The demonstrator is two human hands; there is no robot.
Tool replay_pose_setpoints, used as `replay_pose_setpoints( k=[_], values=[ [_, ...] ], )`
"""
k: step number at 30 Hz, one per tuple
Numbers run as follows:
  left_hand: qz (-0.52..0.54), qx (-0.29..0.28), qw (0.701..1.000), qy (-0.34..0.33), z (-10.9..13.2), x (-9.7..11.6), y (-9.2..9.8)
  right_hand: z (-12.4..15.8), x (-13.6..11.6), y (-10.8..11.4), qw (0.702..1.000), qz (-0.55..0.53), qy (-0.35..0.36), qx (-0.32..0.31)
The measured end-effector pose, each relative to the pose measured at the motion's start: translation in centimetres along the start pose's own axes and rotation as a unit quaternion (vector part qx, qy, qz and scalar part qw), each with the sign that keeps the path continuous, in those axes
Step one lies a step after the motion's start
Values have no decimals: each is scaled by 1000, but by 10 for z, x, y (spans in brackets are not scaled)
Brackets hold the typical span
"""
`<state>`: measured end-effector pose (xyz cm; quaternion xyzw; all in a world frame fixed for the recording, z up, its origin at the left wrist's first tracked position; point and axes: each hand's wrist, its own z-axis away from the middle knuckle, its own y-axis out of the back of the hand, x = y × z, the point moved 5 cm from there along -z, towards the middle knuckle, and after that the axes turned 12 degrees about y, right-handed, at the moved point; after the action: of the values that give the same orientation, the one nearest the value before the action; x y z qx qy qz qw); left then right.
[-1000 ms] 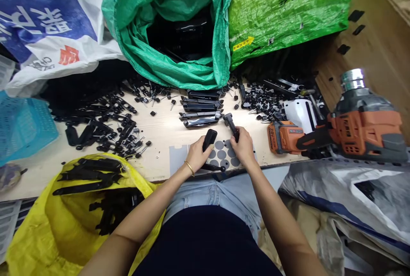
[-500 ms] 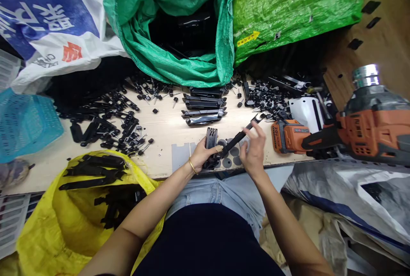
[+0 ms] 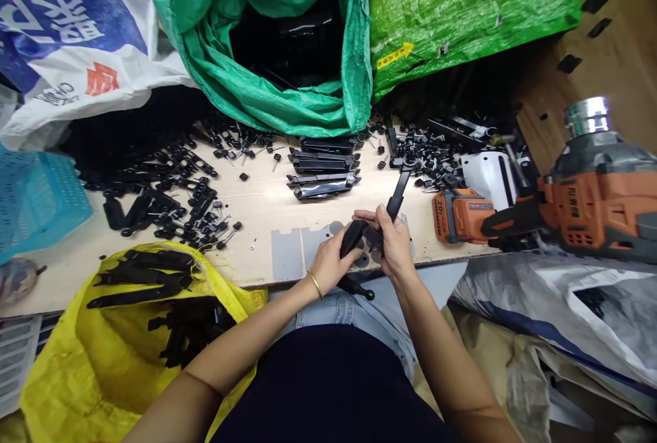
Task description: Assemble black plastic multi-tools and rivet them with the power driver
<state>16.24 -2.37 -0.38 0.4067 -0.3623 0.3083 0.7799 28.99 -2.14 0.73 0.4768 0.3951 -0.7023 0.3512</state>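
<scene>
My left hand [image 3: 330, 261] is closed around the lower end of a black plastic folding part [image 3: 354, 236], held over the near edge of the wooden table [image 3: 256, 207]. My right hand [image 3: 394, 243] grips the same piece where a long black arm [image 3: 398, 191] sticks up and away from me. A black pin with a round head [image 3: 356, 287] pokes out below my left hand. Under my hands lies a grey sheet with round holes [image 3: 295, 251].
Finished black parts [image 3: 322, 174] are stacked mid-table. Loose black clips and pins [image 3: 174, 200] spread left and right. An orange cordless driver [image 3: 575, 200] lies on the right. A green sack [image 3: 287, 39] stands behind, a yellow bag [image 3: 133, 333] near left, a blue basket [image 3: 35, 196] far left.
My right hand came back onto the part and now grips it. The long arm swung from slanting right to pointing nearly straight up. Both hands shifted slightly toward me.
</scene>
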Motion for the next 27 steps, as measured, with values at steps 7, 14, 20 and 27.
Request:
replay_pose_setpoints(
  k=[7, 14, 20, 27],
  values=[
    [-102, 78, 989, -77, 19, 5, -6, 3, 2, -4, 999, 35, 18, -8],
    [-196, 44, 978, -61, 34, 4, -10, 16, 9, -14, 998, -38, 9, 48],
    [-253, 18, 965, -64, 37, 8, -11, 25, 16, -9, 991, -105, -21, 84],
    [-280, -42, 955, -92, 28, 1, -14, 29, 29, -5, 984, -111, -15, 139]
  ],
)
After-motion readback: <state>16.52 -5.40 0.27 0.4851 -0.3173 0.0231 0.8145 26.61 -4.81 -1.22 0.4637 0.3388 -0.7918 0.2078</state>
